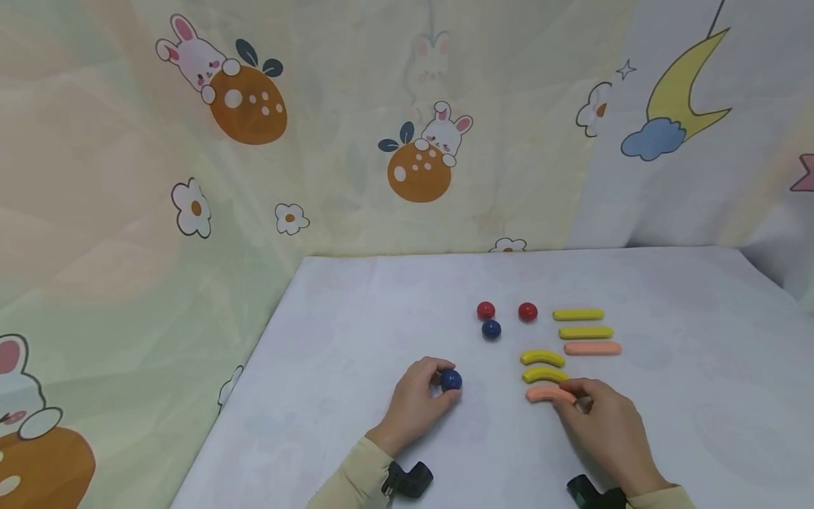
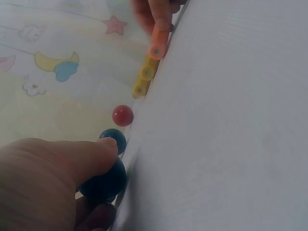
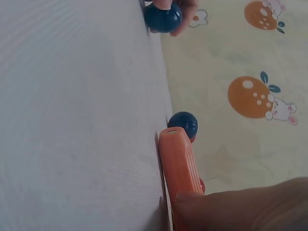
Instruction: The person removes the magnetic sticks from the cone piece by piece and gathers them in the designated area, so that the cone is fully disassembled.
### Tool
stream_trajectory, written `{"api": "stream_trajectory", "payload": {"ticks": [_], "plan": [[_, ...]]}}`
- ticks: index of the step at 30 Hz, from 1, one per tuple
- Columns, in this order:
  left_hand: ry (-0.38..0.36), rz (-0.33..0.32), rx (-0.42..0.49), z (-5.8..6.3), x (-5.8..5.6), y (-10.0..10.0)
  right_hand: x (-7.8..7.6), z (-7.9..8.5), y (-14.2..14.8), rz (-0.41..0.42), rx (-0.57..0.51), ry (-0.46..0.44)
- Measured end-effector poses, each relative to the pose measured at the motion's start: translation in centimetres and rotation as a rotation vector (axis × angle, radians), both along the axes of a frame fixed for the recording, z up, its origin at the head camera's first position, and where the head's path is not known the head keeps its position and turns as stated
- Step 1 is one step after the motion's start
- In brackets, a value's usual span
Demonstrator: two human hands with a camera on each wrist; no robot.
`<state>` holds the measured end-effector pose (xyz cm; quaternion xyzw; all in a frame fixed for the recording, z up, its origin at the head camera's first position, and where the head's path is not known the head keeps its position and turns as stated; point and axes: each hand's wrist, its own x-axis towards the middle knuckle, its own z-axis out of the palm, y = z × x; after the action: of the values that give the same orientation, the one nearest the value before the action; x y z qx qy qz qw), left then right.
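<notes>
My left hand (image 1: 416,403) pinches a dark blue ball (image 1: 451,379) between thumb and fingers, low over the white table. In the left wrist view the thumb lies across that ball (image 2: 103,183). At the right, my right hand (image 1: 607,424) grips the right end of a curved orange piece (image 1: 545,394); its ridged side shows in the right wrist view. Two curved yellow pieces (image 1: 543,358) lie just beyond it, one behind the other. Farther back are two red balls (image 1: 528,312) and a second blue ball (image 1: 491,329), which sits close to the left red one.
Two straight yellow sticks (image 1: 578,314) and a straight orange stick (image 1: 593,348) lie side by side at the right. The white table (image 1: 356,318) ends at a cloth backdrop (image 1: 343,141) printed with rabbits, flowers and a moon. Dark wrist cameras (image 1: 410,481) sit at both cuffs.
</notes>
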<state>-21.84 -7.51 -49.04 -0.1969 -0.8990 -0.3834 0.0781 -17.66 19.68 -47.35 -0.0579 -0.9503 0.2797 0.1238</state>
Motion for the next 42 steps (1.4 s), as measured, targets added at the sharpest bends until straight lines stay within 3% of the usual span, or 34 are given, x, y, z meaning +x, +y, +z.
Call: {"api": "stream_trajectory", "payload": {"ticks": [6,14,21,26,32,42], "plan": [[0.001,-0.001,0.0,0.1,0.0,0.0,0.0,0.0,0.2,0.027,0.021,0.006],[0.003,-0.005,-0.009,-0.1,0.1,0.0,-0.1,0.0,0.2,-0.006,0.036,-0.034],[0.03,-0.013,0.024,-0.1,0.0,0.1,0.1,0.4,-0.7,-0.017,0.016,0.102],[-0.003,0.008,0.097,0.0,-0.1,0.0,-0.2,1.0,-3.8,0.104,0.005,0.155],[-0.055,0.052,0.189,-0.3,-0.4,-0.4,-1.5,1.2,-8.4,0.277,0.037,0.064],[-0.047,0.03,0.244,-0.7,-0.9,-0.2,-3.5,0.5,-11.6,0.339,0.009,0.054]]}}
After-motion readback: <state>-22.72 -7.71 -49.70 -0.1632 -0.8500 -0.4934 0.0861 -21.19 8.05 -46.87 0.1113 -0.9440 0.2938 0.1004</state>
